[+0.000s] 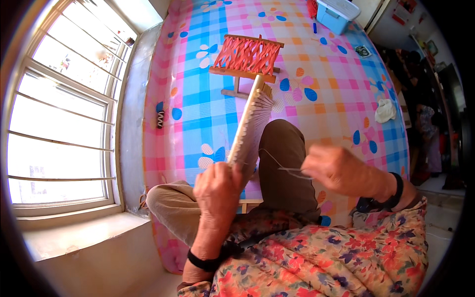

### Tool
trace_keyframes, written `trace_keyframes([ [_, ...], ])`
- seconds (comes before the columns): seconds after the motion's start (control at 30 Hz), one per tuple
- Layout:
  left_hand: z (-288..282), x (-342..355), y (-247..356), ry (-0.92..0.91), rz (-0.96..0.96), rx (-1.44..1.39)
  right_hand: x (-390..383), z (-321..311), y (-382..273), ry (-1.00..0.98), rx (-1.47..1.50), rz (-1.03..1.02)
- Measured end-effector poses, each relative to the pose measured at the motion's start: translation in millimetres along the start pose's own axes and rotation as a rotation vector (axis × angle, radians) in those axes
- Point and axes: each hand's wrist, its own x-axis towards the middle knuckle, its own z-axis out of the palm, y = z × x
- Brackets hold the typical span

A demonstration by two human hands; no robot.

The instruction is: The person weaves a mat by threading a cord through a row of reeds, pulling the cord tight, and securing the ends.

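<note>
pinching fine pale thread (pixel 291 170) with right fingers (pixel 308 164), left fingers (pixel 212 173) curled on a long wooden frame (pixel 246 120)

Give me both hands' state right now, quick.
Left hand: closed, holding the near end of the pale wooden-edged threaded frame.
Right hand: closed, fingertips pinching pale thread.

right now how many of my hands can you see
2: your left hand holds the near end of the strung wooden frame; your right hand, off to its right, pinches pale thread.
</note>
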Motion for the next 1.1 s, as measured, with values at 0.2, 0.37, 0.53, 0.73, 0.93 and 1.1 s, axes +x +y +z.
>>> trace_keyframes([
  [0.2, 8, 2, -5, -0.031, 0.039, -0.088, 5, 32, 11, 0.279, 0.289, 0.075],
  [0.37, -14, 4, -21, -0.144, -0.117, -0.186, 34, 73, 14, 0.4, 0.352, -0.038],
  [0.53, -15, 4, -28, -0.161, -0.094, -0.125, 61, 106, 16, 0.443, 0.426, -0.133],
  [0.73, -13, 14, -27, -0.153, -0.129, -0.168, 79, 122, 15, 0.396, 0.404, -0.136],
  [0.93, -13, 16, -32, -0.172, -0.204, -0.151, 56, 97, 57, 0.492, 0.301, -0.016],
  [1.1, -13, 23, -41, -0.226, -0.3, -0.146, -17, 14, 126, 1.143, 1.003, 0.275],
])
